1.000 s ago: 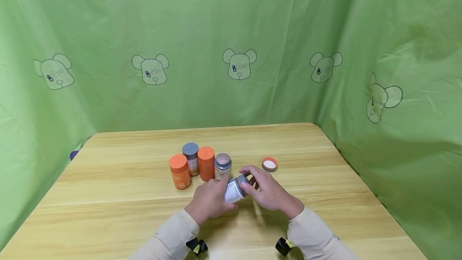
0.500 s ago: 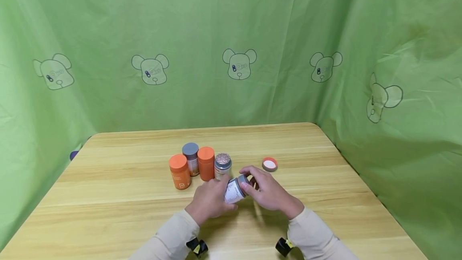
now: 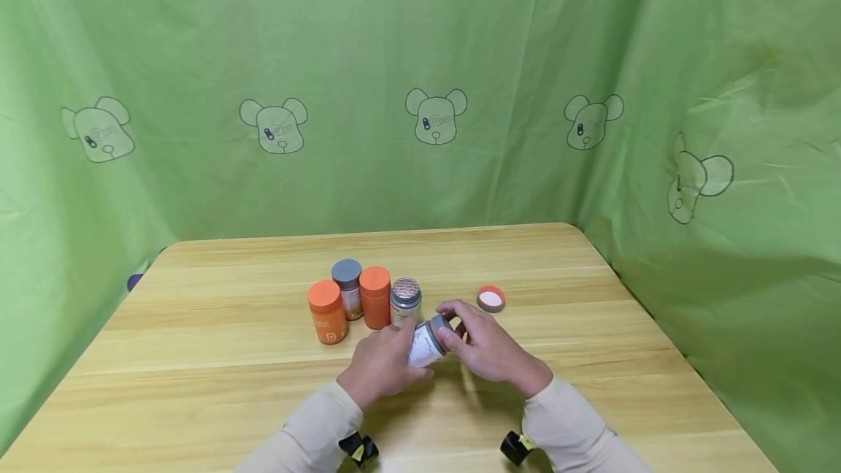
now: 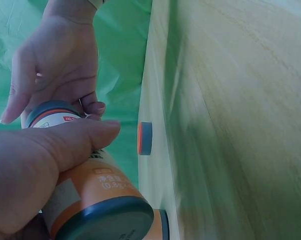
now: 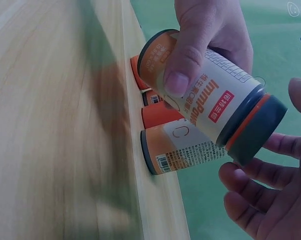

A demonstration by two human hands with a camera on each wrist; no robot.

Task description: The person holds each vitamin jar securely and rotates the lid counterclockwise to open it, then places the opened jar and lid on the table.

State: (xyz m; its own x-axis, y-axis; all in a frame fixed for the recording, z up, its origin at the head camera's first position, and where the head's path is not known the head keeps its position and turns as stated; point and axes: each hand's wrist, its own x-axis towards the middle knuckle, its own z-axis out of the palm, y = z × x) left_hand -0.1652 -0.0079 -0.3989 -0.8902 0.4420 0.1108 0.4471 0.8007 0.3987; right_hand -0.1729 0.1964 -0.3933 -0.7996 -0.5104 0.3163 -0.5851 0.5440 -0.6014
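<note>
My left hand (image 3: 381,360) grips a vitamin bottle (image 3: 423,347) round its body, tilted above the table. The white and orange label shows in the right wrist view, and the dark grey cap (image 5: 260,130) with its orange inner ring points to the right. Around that cap curl the fingers of my right hand (image 3: 489,345); in the right wrist view the thumb stands a little off it. Just beyond the held bottle is an uncapped bottle (image 3: 406,292) with a patterned seal over its mouth. A loose cap (image 3: 490,299) lies with its white inside up.
Left of the uncapped bottle stand two orange jars, the nearer jar (image 3: 328,316) and the farther jar (image 3: 376,298), and a grey-capped bottle (image 3: 347,276). All are on a wooden table (image 3: 197,385) with a green curtain (image 3: 355,181) behind it.
The held bottle's cap shows slightly differently between my right fingers, with less orange edge visible in the head view. Both hands and the other bottles stay nearly in place.
</note>
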